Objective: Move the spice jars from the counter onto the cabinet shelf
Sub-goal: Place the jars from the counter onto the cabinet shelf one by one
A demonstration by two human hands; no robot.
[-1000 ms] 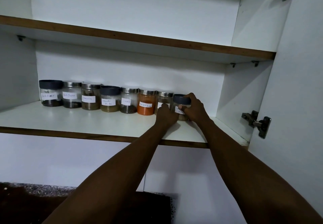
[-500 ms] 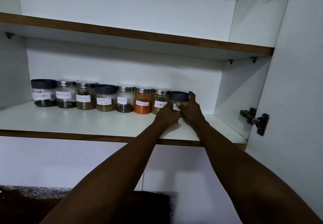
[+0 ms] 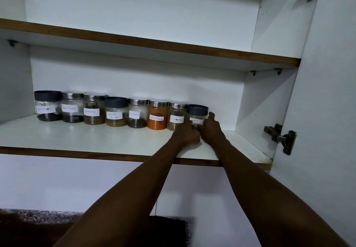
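Note:
Several labelled glass spice jars stand in a row along the back of the white cabinet shelf. The rightmost jar has a dark lid and a white label. My right hand wraps around its right side and front. My left hand touches the lower front of that jar, beside the steel-lidded cinnamon jar. An orange chilli powder jar stands left of the cinnamon jar. The bottom of the rightmost jar is hidden by my fingers.
An upper shelf hangs above the jars. The open cabinet door with its metal hinge stands at the right. Bare shelf lies right of the rightmost jar. The speckled counter shows at the bottom left.
Both hands have stayed on the rightmost jar; my right hand has slid lower on it, off the lid. The view has shifted slightly.

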